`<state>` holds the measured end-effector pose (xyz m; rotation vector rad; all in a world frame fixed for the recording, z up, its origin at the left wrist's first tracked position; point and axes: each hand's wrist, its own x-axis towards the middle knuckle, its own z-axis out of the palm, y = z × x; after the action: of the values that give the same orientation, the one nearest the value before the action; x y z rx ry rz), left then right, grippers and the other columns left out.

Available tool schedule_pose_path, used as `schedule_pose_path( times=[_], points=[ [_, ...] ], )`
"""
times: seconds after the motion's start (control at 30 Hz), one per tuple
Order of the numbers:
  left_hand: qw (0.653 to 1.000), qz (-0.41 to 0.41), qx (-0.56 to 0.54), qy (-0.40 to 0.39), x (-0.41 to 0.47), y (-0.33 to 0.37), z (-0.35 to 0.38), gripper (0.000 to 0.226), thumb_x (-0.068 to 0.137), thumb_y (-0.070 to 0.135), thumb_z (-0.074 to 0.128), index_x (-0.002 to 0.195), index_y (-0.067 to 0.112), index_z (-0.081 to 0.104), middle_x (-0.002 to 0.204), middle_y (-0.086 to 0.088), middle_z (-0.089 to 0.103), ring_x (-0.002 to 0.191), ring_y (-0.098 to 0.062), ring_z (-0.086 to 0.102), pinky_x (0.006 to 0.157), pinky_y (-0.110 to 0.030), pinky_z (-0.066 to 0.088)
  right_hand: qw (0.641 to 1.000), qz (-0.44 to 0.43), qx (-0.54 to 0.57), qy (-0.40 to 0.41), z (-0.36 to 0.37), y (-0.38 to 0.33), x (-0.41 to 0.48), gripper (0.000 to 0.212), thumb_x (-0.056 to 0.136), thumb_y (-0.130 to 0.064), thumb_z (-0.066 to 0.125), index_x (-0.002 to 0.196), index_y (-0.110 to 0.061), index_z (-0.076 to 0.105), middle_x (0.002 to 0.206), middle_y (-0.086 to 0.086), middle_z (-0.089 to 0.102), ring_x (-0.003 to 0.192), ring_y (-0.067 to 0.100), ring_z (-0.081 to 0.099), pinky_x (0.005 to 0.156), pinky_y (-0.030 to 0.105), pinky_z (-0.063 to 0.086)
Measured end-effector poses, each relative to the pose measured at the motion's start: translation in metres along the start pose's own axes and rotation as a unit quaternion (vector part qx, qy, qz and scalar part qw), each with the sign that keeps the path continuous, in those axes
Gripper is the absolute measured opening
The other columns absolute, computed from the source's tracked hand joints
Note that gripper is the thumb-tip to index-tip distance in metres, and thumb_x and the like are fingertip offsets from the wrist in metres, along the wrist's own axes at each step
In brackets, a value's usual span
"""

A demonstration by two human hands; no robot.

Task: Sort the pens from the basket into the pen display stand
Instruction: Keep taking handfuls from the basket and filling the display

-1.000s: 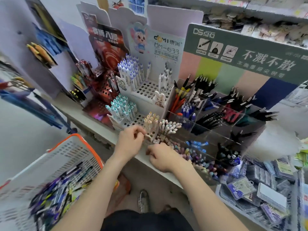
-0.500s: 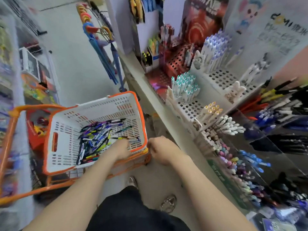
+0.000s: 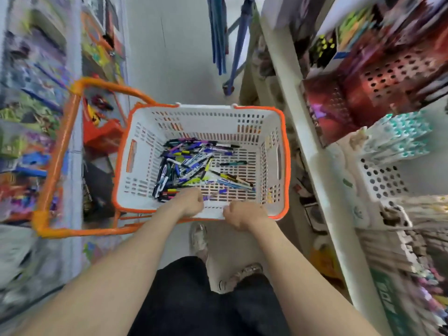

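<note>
Pale grey floor (image 3: 179, 57) runs between crowded, blurred shop shelves (image 3: 291, 98).

Both forearms are bare from the lower corners of the view up to the wrists, with no sleeve, watch, band or ring to be seen on either. The left hand (image 3: 188, 203) sits at about eleven o'clock from the frame's centre, the right hand (image 3: 242, 214) at about one o'clock. Dark, near-black trousers (image 3: 201, 301) fill the six o'clock area. Two pale, mottled shoes show: one (image 3: 198, 238) just above the trousers, the other (image 3: 240, 275) at its four o'clock.
</note>
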<state>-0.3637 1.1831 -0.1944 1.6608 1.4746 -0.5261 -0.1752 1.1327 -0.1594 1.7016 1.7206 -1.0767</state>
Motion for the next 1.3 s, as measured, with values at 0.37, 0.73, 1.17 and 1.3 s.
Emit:
schedule_pose_path(
  times=[0.37, 0.73, 1.17, 1.3],
  points=[
    [0.991, -0.048, 0.123, 0.020, 0.061, -0.062, 0.007, 0.064, 0.093, 0.013, 0.075, 0.148, 0.014, 0.043, 0.159, -0.021, 0.030, 0.144, -0.046, 0.034, 0.117, -0.061, 0.037, 0.997, 0.065, 0.033, -0.014, 0.005, -0.005, 0.097, 0.071, 0.098, -0.035, 0.064, 0.160, -0.015, 0.035, 0.162, 0.016, 0.040, 0.148, 0.039, 0.040, 0.120, 0.055, 0.040],
    [0.969, -0.030, 0.241, 0.043, 0.100, -0.061, 0.007, 0.104, 0.081, 0.001, 0.081, 0.161, 0.007, 0.016, 0.167, -0.020, 0.013, 0.152, -0.049, 0.020, 0.118, -0.069, 0.032, 0.989, 0.073, -0.072, 0.111, 0.001, 0.004, 0.167, 0.111, 0.092, 0.003, 0.063, 0.169, -0.026, -0.012, 0.177, 0.012, -0.013, 0.163, 0.044, -0.006, 0.128, 0.065, 0.016],
    [0.935, 0.023, 0.347, 0.065, 0.115, -0.053, 0.015, 0.070, 0.087, 0.014, 0.076, 0.146, 0.002, 0.041, 0.151, -0.022, 0.044, 0.147, -0.044, 0.032, 0.118, -0.061, 0.030, 0.972, 0.122, -0.089, 0.179, 0.016, 0.012, 0.182, 0.081, 0.086, -0.016, 0.086, 0.148, -0.004, 0.036, 0.151, 0.024, 0.039, 0.134, 0.040, 0.048, 0.100, 0.047, 0.052],
    [0.943, 0.038, 0.328, 0.050, 0.121, -0.046, 0.017, 0.067, 0.084, 0.015, 0.081, 0.141, 0.005, 0.047, 0.140, -0.017, 0.057, 0.143, -0.040, 0.036, 0.110, -0.050, 0.036, 0.980, 0.085, -0.037, 0.175, 0.017, 0.022, 0.181, 0.062, 0.089, -0.011, 0.083, 0.140, -0.011, 0.047, 0.142, 0.023, 0.048, 0.129, 0.042, 0.050, 0.099, 0.051, 0.053]
  ],
)
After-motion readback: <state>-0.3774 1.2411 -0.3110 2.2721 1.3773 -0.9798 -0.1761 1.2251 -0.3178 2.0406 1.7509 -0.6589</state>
